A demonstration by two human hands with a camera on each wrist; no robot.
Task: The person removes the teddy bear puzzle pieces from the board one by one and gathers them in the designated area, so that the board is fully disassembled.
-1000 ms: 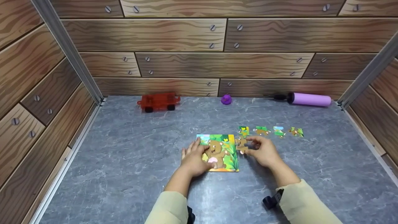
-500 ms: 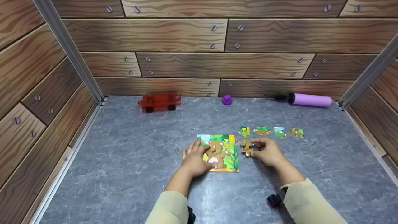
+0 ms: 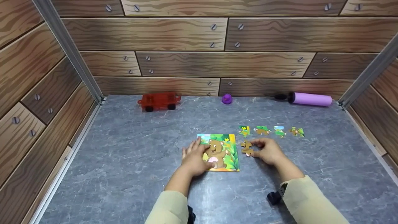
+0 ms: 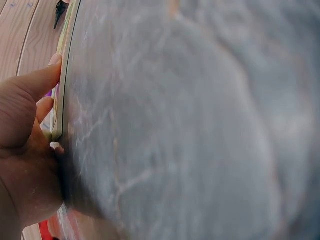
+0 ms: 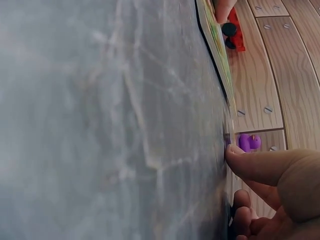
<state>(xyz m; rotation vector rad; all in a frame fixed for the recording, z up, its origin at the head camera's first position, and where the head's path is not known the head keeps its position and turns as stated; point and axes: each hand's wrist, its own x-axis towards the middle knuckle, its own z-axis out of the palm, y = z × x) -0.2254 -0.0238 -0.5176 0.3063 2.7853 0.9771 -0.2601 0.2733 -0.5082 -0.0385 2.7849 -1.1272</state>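
A bear picture puzzle board (image 3: 222, 152) lies on the grey table near its middle. My left hand (image 3: 193, 157) rests flat on the board's left part, fingers straight; in the left wrist view the thumb (image 4: 35, 82) lies along the board's edge (image 4: 57, 110). Just right of the board, a brown puzzle piece (image 3: 247, 147) lies on the table. My right hand (image 3: 266, 150) pinches its right side with curled fingers. The right wrist view shows the thumb (image 5: 260, 165) pressed down at the table surface.
Several loose puzzle pieces (image 3: 270, 131) sit in a row behind my right hand. Along the back wall stand a red toy car (image 3: 159, 101), a small purple duck (image 3: 227, 99) and a purple pump (image 3: 309, 99). Wood-patterned walls enclose the table (image 3: 130, 161).
My right hand has drawn the brown piece a little right, away from the board's edge, and lowered it onto the table. The left hand has stayed on the board.
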